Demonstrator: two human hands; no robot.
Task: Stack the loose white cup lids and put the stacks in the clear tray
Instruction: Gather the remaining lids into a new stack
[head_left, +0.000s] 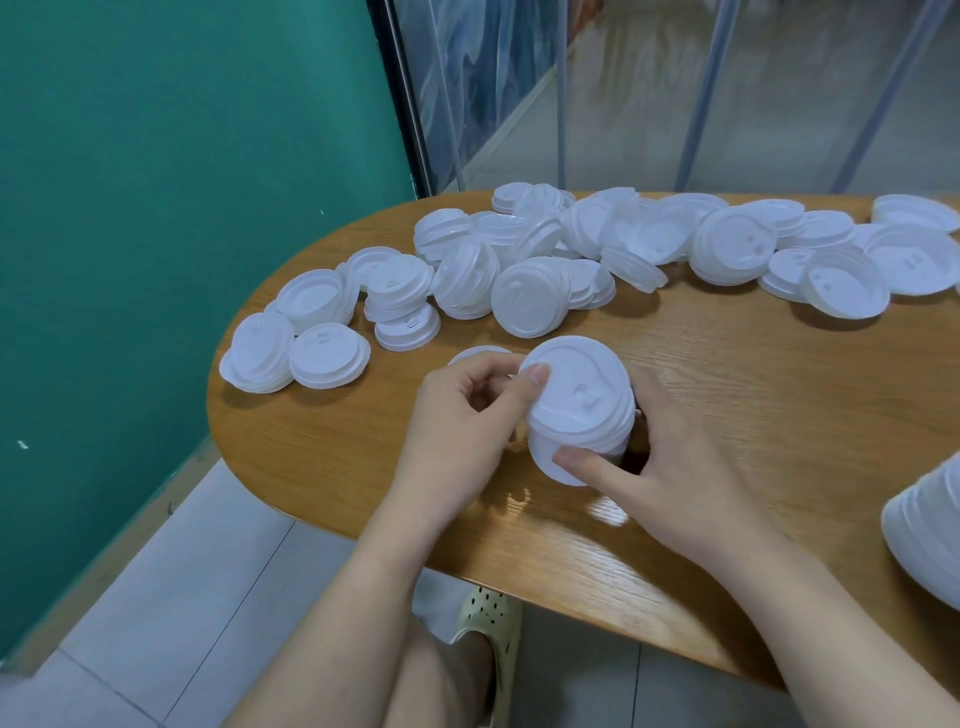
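My left hand (467, 415) and right hand (670, 467) both have a grip on a short stack of lids (579, 410), thumbs on its rim, held tilted just above the wooden surface (727, 395); no writing is legible on the top lid, only embossed marks; loose lids (524, 260) lie scattered along the far edge; another stack (930, 530) sits at my right.

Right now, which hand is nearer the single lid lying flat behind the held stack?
Left. The left hand sits right in front of the single lid; the right hand is across the stack, farther away.
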